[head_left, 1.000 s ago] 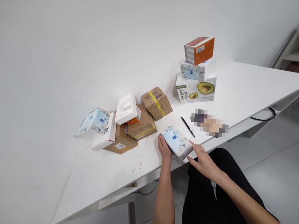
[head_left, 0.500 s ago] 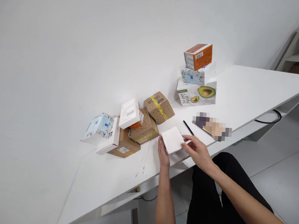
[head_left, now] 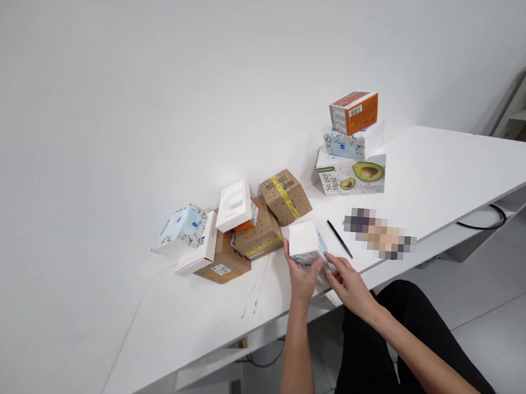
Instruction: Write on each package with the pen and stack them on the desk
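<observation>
A soft tissue pack [head_left: 304,240], white on top with a blue floral side facing me, is held over the table between my two hands. My left hand [head_left: 301,279] wraps round its left and near sides, thumb against the floral side. At the pack's right end, the bent fingers of my right hand [head_left: 349,286] grip its wrapper. Just behind the pack is a brown dotted carton [head_left: 260,230]. A thin black pen-like stick [head_left: 339,238] lies on the table to the right.
Left along the wall are a white power bank box [head_left: 235,207], another tissue pack [head_left: 183,227] and several cartons. An orange box [head_left: 363,115] tops a stack on an avocado-printed box [head_left: 351,176]. A pixelated item [head_left: 378,233] lies near the edge of the white table [head_left: 179,330].
The tissue pack has tilted, so its floral side now faces me. My left thumb has come round to that side, and my right hand has shifted lower along the right end.
</observation>
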Demonstrator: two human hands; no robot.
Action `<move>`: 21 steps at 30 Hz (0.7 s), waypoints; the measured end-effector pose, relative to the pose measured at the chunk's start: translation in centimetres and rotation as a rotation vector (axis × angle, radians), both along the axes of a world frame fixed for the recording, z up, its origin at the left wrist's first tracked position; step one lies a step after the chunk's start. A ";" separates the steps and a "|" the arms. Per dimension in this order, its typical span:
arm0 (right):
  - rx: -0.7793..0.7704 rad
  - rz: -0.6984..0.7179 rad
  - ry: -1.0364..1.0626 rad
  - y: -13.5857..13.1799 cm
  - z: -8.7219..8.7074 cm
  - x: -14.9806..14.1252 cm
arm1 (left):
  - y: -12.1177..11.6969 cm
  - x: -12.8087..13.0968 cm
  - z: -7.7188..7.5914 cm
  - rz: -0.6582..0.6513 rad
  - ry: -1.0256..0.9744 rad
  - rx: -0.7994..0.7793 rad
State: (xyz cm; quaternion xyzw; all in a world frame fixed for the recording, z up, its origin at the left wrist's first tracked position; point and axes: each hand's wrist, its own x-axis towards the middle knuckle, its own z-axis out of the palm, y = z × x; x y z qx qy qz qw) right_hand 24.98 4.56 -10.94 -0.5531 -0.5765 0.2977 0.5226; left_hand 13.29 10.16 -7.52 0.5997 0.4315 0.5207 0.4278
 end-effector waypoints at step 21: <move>0.061 0.068 -0.024 -0.7 -1.0 0.8 | -0.5 3.0 -4.4 0.430 0.039 -0.094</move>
